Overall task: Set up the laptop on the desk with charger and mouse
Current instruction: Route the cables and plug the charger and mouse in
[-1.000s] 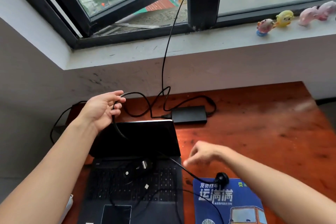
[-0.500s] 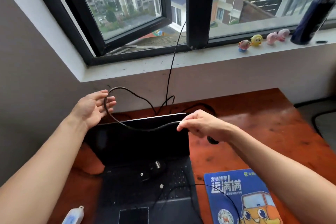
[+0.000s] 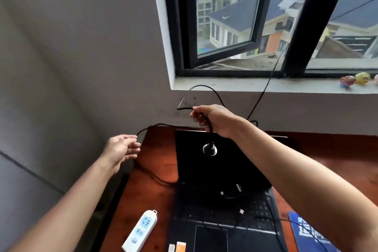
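Black charger cable (image 3: 184, 108) is clamped in the right hand (image 3: 216, 120), which is raised above the top edge of the laptop (image 3: 214, 168), forearm reaching in from the lower right. The fingers curl tightly round the cord. Its round plug (image 3: 209, 149) dangles below the fist, in front of the dark laptop screen, and a loop of cord stands up just left of the hand. The left hand (image 3: 122, 149) hovers left of the laptop at the edge of the wooden desk (image 3: 159, 149), fingers straight and spread. It is motion-blurred, so whether the fingertips touch the cord strand beside them cannot be told. Dark shapes and thin wires on the laptop's keyboard are hard to make out. A white power strip (image 3: 141, 229) lies left of the laptop's front. A blue mouse pad (image 3: 306, 231) right of the laptop is partly cut off.
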Action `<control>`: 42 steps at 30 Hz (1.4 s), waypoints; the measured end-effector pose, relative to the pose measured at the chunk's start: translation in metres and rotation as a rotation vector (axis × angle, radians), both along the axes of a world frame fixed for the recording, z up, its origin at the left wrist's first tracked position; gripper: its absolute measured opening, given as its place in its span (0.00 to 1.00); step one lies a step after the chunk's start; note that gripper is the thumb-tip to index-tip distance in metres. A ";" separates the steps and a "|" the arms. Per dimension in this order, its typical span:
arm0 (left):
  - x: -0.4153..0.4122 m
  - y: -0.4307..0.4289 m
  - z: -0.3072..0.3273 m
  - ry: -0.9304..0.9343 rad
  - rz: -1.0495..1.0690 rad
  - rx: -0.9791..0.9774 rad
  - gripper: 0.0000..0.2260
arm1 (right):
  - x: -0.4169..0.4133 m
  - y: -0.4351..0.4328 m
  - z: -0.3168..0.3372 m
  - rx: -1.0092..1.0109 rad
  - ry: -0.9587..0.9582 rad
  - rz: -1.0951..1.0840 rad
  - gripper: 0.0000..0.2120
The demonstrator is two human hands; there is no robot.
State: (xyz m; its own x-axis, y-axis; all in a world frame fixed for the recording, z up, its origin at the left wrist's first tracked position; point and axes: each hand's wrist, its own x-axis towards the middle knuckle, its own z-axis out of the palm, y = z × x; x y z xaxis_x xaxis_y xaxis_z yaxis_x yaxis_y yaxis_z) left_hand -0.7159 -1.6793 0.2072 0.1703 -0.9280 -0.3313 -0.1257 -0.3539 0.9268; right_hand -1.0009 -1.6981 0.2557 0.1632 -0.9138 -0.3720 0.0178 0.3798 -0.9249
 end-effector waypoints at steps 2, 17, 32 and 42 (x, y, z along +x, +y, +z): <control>0.018 0.010 -0.017 -0.035 -0.019 0.036 0.06 | 0.038 -0.016 0.003 -0.002 0.013 0.050 0.13; 0.103 0.037 -0.098 0.771 0.214 0.279 0.15 | 0.197 -0.060 -0.105 0.477 -0.234 0.014 0.14; 0.152 0.042 -0.171 0.342 -0.089 0.423 0.10 | 0.243 0.032 -0.211 0.502 -0.011 0.126 0.05; 0.131 0.105 -0.242 -0.835 -0.689 0.132 0.31 | 0.187 0.066 -0.243 0.373 0.428 -0.157 0.04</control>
State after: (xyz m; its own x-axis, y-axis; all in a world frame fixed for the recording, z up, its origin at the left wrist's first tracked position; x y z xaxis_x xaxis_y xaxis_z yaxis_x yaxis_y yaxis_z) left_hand -0.5854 -1.5744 -0.0347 -0.1549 -0.8759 -0.4569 -0.9073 -0.0569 0.4166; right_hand -0.8137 -1.6320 0.0131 -0.1987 -0.7093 -0.6764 -0.2452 0.7042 -0.6664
